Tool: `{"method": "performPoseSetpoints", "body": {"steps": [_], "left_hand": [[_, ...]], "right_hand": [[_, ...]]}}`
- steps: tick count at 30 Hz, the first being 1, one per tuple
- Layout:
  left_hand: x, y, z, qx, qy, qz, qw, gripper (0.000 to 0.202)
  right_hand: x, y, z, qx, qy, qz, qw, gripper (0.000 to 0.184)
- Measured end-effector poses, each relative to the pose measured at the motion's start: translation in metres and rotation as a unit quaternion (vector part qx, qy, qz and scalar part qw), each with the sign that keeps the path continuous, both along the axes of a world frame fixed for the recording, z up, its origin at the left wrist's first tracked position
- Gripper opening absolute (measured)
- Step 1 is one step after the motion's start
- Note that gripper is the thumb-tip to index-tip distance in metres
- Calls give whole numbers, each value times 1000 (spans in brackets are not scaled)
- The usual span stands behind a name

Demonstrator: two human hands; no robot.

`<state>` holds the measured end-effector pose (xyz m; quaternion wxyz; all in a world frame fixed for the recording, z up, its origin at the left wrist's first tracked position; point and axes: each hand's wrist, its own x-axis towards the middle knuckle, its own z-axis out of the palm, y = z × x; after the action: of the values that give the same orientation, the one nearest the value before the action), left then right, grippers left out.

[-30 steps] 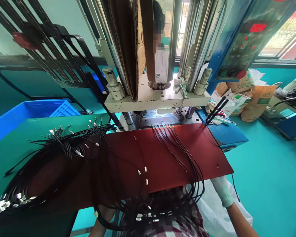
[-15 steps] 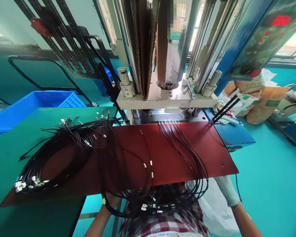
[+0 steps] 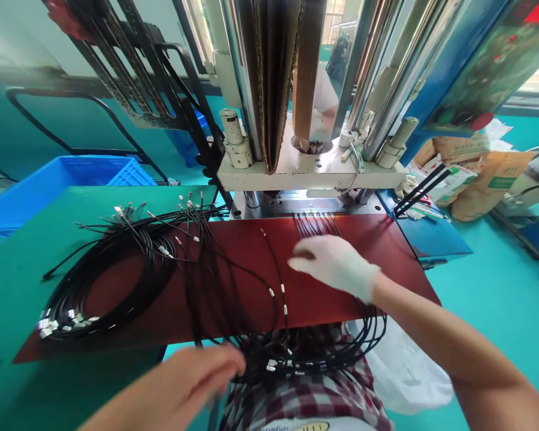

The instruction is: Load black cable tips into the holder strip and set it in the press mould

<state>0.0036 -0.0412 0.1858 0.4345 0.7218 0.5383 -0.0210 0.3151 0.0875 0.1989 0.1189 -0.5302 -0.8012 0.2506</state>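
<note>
My right hand, in a white glove, reaches over the red-brown board with its thumb and fingers apart. It hovers at or just above a row of thin black cables, and whether it touches them I cannot tell. The cables' tips lie at the press's metal base, and their lengths loop over the board's front edge. My bare left hand is low in front of the board, smeared by motion, beside the cable loops over my lap. One cable with silvery connectors lies across the mid-board.
A coiled bundle of black cables lies on the left of the board. The press with metal columns stands behind. A blue bin is at left, a control box at upper right. Another person's arm shows behind the press.
My right hand has come up from beside the board's right end to over the cable row. My left hand has come out from beneath the board's front edge. The view has shifted slightly.
</note>
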Motion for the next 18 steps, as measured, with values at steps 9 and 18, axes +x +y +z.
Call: {"method": "performPoseSetpoints", "body": {"steps": [9, 18], "left_hand": [[71, 201, -22, 406, -101, -20, 908, 30], [133, 224, -41, 184, -264, 37, 946, 30]], "right_hand": [[-40, 19, -40, -89, 82, -38, 992, 24], [34, -14, -52, -334, 512, -169, 773, 34]]}}
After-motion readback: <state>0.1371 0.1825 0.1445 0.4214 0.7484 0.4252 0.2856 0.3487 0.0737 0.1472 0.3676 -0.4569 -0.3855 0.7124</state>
